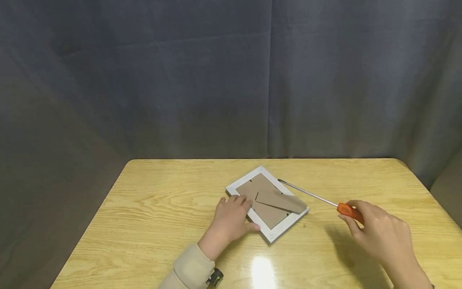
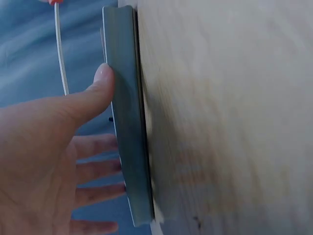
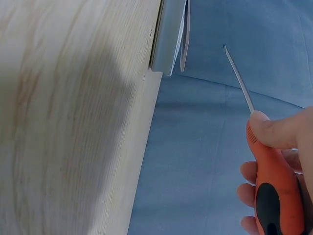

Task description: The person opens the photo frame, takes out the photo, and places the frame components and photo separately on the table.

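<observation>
A white picture frame [image 1: 279,228] lies back side up on the table, showing a brown backing board [image 1: 259,185] with small dark tabs along its edges. A brown stand flap [image 1: 278,200] slants across the board. My left hand [image 1: 231,220] rests at the frame's near left side, its fingers extended over the border and its thumb touching the side edge [image 2: 126,98]. With its fingers curled round the orange and black handle, my right hand [image 1: 386,233] grips a long screwdriver [image 3: 274,181]. The screwdriver's shaft points left, and its dark tip is raised above the tabletop.
The wood-grain table [image 1: 151,208] has rounded far corners. Behind it hangs a dark grey-blue curtain [image 1: 202,88], with more dark cloth at both sides. A bright reflection shows on the near tabletop.
</observation>
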The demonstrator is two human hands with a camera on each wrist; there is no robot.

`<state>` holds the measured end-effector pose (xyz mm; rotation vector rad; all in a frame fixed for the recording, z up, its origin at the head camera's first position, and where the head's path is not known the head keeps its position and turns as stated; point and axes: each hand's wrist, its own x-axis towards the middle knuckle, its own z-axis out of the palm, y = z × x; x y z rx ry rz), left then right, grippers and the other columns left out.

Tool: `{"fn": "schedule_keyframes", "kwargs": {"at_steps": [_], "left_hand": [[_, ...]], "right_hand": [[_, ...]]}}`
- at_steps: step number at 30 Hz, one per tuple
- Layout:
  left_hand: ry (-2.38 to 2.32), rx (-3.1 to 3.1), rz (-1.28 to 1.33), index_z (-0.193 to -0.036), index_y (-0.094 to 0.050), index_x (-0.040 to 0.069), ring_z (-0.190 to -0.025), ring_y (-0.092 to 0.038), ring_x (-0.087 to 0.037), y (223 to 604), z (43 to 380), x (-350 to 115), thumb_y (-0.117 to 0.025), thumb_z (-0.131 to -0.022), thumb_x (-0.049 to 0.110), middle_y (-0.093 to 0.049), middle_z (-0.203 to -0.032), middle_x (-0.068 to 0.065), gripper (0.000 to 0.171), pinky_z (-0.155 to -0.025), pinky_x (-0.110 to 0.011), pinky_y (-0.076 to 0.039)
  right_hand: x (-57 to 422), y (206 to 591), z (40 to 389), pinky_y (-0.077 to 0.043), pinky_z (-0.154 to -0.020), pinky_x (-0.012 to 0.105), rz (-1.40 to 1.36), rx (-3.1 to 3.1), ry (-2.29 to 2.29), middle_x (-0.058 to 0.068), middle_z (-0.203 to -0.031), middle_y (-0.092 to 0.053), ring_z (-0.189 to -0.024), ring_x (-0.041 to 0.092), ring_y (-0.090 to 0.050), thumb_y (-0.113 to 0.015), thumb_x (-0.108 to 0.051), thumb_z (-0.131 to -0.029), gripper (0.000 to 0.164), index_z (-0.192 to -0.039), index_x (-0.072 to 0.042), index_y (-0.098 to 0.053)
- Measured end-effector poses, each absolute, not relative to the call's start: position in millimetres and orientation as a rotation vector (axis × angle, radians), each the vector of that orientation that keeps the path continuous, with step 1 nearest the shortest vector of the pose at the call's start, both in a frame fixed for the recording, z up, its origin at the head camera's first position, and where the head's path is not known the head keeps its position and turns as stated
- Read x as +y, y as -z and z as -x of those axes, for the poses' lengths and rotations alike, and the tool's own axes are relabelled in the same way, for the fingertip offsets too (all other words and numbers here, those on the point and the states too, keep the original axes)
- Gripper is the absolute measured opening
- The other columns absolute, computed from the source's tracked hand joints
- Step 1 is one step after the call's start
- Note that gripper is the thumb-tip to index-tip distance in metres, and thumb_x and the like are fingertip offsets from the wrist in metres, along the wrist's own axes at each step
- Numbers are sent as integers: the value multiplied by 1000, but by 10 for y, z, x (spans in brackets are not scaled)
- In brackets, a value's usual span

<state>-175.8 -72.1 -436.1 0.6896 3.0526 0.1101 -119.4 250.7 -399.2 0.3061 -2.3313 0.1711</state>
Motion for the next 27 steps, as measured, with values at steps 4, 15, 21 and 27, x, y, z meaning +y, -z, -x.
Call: {"fn": "schedule_keyframes", "kwargs": {"at_steps": [4, 15, 21, 27], "left_hand": [[-33, 3087, -672, -135, -52, 12, -126, -47, -30, 4331, 1678, -659, -53, -75, 69, -54, -141, -10, 83, -103, -57, -41], [243, 3176, -622, -120, -63, 4, -104, -62, -31, 4316, 1495, -465, -45, -75, 74, -65, -125, -15, 85, -93, -44, -51], [365, 3205, -615, -112, -67, 5, -98, -64, -26, 4323, 1465, -416, -42, -74, 77, -71, -113, -13, 85, -92, -42, -51], [393, 3199, -659, -117, -65, 9, -102, -61, -24, 4331, 1502, -469, -40, -77, 76, -69, -112, -9, 82, -93, -43, -49]], "right_hand": [[2501, 4000, 1195, -28, -30, 31, -307, -2337, -164, 6, -58, -67, -40, 16, -46, -77, -32, -61, 32, -85, -14, -67], [2496, 4001, 1193, -26, -31, 29, -296, -2345, -169, 6, -57, -66, -40, 16, -45, -76, -32, -61, 31, -86, -15, -68], [2507, 4011, 1196, -27, -30, 29, -304, -2341, -168, 7, -59, -69, -40, 18, -49, -77, -31, -61, 31, -86, -14, -67], [2516, 4017, 1201, -27, -31, 28, -301, -2354, -173, 7, -59, -69, -41, 16, -48, -77, -31, -61, 32, -86, -14, -67]]}}
